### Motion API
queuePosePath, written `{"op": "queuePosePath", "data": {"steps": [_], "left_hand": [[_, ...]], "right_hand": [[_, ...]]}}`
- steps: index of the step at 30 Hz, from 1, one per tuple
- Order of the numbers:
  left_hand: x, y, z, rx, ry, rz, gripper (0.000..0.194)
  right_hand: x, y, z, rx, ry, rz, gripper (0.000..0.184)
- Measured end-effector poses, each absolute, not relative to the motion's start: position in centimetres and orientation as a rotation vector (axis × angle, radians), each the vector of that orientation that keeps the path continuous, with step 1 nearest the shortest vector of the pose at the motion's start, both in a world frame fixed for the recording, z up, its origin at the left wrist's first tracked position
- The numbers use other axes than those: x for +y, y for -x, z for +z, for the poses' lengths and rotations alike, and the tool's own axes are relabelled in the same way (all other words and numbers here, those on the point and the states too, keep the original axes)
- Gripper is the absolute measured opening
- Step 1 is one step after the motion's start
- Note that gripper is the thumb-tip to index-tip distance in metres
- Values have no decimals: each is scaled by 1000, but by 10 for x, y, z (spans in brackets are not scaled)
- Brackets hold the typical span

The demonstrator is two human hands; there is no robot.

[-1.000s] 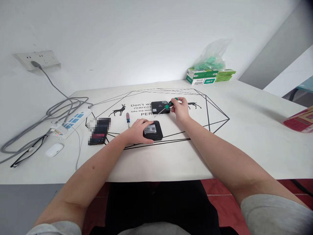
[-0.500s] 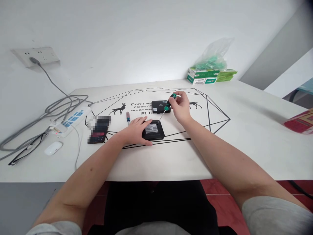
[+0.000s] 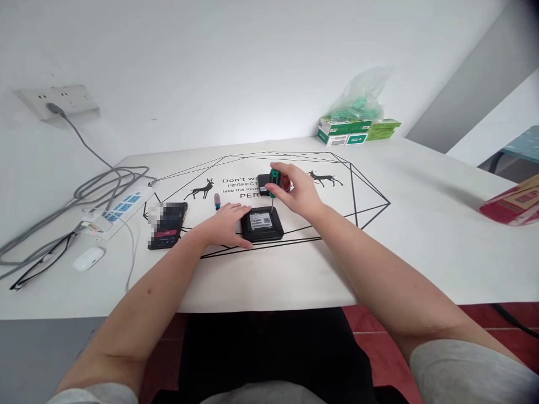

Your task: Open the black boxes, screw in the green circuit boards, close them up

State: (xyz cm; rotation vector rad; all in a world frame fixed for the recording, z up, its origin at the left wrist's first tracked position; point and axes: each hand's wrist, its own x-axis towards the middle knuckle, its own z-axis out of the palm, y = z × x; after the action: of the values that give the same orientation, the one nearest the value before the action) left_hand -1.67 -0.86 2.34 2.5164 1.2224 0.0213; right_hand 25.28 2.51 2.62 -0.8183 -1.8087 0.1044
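Observation:
A black square electronic device [image 3: 274,229] with a white label lies on the printed mat, label side up. My left hand [image 3: 227,224] grips its left side, thumb at the near corner and fingers by the far corner. In my right hand [image 3: 300,193] is a green and black screwdriver [image 3: 274,178], held nearly upright, its tip at the device's far right corner. Whether the tip sits in a screw is too small to tell. Behind the screwdriver rests a second black device [image 3: 263,184], partly hidden by my right hand. Another screwdriver [image 3: 217,201] with a reddish, blue-ended handle lies beyond my left hand.
Left of my hands are a phone [image 3: 167,225], a white earphone case [image 3: 88,258], eyeglasses [image 3: 44,261] and a power strip [image 3: 122,210] with coiled grey cable. Green and white boxes [image 3: 344,130] stand at the back wall under a plastic bag [image 3: 364,95]. A red package [image 3: 511,205] is far right.
The screwdriver has gone from slanted to nearly upright, and my right hand has shifted left over the device's far right corner. My left hand keeps its hold on the device.

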Motion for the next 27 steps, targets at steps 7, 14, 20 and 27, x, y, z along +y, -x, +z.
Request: {"op": "queuePosePath", "data": {"steps": [7, 14, 20, 27], "left_hand": [[-6, 20, 20, 1212, -2519, 44, 119], [-4, 21, 16, 1209, -2518, 37, 119], [-6, 21, 19, 1208, -2509, 43, 119], [-7, 19, 21, 1209, -2504, 27, 119]], "right_hand": [[25, -248, 22, -1804, 703, 189, 44], [28, -239, 18, -1589, 611, 498, 33], [18, -232, 18, -1488, 701, 535, 43], [14, -238, 24, -1564, 757, 256, 40]]}}
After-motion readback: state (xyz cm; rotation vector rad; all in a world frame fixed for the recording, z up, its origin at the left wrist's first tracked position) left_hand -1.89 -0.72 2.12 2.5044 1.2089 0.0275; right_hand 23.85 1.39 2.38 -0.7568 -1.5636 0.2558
